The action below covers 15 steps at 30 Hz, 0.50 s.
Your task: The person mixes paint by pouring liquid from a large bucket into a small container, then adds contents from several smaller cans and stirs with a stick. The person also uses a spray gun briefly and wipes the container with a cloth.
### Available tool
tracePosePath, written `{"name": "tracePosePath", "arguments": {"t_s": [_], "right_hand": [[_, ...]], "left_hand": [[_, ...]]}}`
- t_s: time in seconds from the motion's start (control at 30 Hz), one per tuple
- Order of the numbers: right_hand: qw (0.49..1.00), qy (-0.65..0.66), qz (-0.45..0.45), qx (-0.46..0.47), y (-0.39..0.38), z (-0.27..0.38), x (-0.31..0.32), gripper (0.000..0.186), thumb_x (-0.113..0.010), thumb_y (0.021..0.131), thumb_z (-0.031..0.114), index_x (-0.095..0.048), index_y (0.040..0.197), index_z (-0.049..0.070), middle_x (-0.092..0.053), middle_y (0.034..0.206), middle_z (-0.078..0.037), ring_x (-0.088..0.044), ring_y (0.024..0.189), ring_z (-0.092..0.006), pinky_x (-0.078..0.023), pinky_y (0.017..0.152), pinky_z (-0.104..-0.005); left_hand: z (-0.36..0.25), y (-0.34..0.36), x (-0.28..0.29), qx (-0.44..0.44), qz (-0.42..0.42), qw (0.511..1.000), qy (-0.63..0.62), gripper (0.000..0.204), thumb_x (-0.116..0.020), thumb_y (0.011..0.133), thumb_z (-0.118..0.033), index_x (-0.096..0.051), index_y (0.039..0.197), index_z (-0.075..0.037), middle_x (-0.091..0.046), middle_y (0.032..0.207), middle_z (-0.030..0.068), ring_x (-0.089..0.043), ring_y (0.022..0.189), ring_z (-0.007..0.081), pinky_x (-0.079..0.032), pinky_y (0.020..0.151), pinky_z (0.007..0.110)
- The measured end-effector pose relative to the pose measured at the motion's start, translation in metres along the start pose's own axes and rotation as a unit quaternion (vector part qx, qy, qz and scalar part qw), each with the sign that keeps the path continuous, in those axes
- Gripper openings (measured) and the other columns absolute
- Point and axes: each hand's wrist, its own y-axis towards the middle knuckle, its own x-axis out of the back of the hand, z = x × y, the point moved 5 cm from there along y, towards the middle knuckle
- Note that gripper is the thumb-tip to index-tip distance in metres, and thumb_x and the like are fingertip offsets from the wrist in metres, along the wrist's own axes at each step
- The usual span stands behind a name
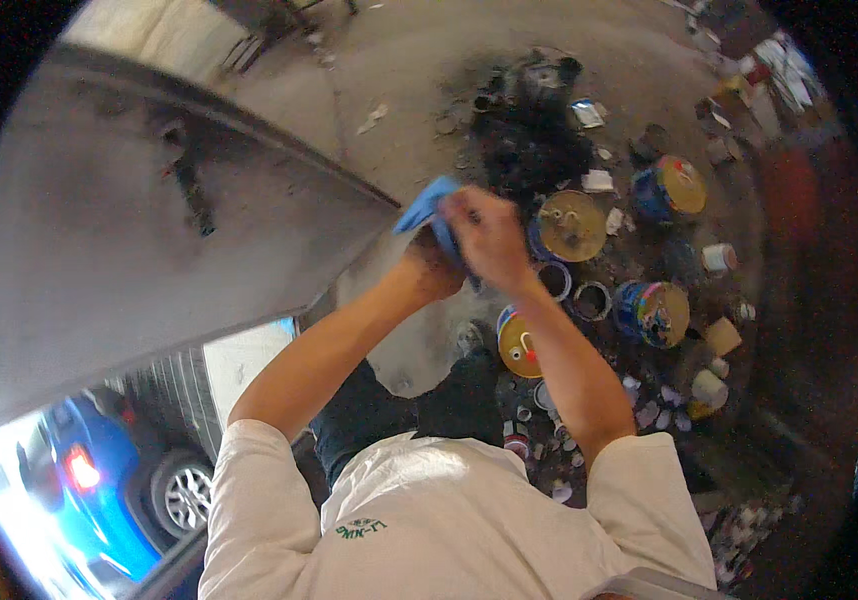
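In front of my body, my two hands come together at a crumpled blue cloth (pixel 429 203), thin and soft-looking. My right hand (pixel 492 240) is closed on it, with the fingers curled over the top. Just below and to the left is my left hand (pixel 432 265), which looks dark across its back and touches the cloth. Its fingers are hidden behind the cloth and the right hand, and motion smears both. A large grey panel (pixel 179 220) with a dark, elongated mark (pixel 189 185) rises on the left; its pointed corner ends close to the cloth.
Paint-smeared buckets (pixel 571 227) with yellowish lids, open cans (pixel 592 300) and scraps crowd the floor to the right. A black stain (pixel 534 140) spreads on the floor ahead. Beyond the panel, at the lower left, stands a blue car (pixel 99 480).
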Motion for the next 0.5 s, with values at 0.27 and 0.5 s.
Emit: {"name": "tracePosePath", "arguments": {"t_s": [0.27, 0.5], "right_hand": [[0.944, 0.207, -0.189, -0.176, 0.028, -0.038, 0.031, 0.029, -0.063, 0.102, 0.026, -0.068, 0.087, 0.002, -0.061, 0.072, 0.001, -0.052, 0.070, -0.0077, -0.044, 0.061, -0.0290], [0.791, 0.422, -0.391, -0.210, 0.115, -0.087, 0.081, 0.023, -0.061, 0.103, 0.028, -0.069, 0.101, 0.007, -0.068, 0.084, 0.002, -0.063, 0.073, -0.0121, -0.052, 0.064, -0.0284]], "left_hand": [[-0.010, 0.109, 0.085, -0.191, 0.284, 0.883, 0.322, 0.040, -0.058, 0.094, -0.035, -0.063, 0.127, -0.014, -0.059, 0.137, 0.0114, -0.047, 0.134, 0.0251, -0.030, 0.118, 0.046], [0.106, 0.286, 0.108, -0.083, 0.068, 0.885, -0.454, 0.034, -0.066, 0.091, -0.025, -0.067, 0.121, -0.007, -0.069, 0.117, 0.0082, -0.066, 0.105, 0.0213, -0.052, 0.092, 0.037]]}}
